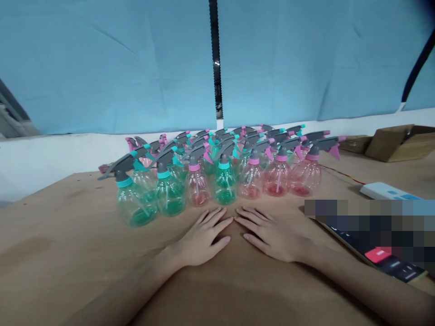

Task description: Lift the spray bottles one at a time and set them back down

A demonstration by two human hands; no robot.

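My left hand (205,237) lies flat on the wooden table (68,253), fingers spread and holding nothing. Opposite it, my right hand (272,235) also rests flat with its fingers apart; the two hands' fingertips nearly meet. Just beyond them stand several clear spray bottles in rows, with grey trigger heads. A green spray bottle (224,185) is closest to my fingertips, between a pink spray bottle (199,188) and another pink spray bottle (251,183). At the left end of the front row is a larger-looking green spray bottle (136,203). Bottles in the back rows are partly hidden.
On the right lies a phone (377,253), partly pixelated, near my right forearm. Behind it are a white power strip (384,190) and a thin cable (343,174). An open cardboard box (390,142) sits at the back right. A blue curtain (118,68) hangs behind the table.
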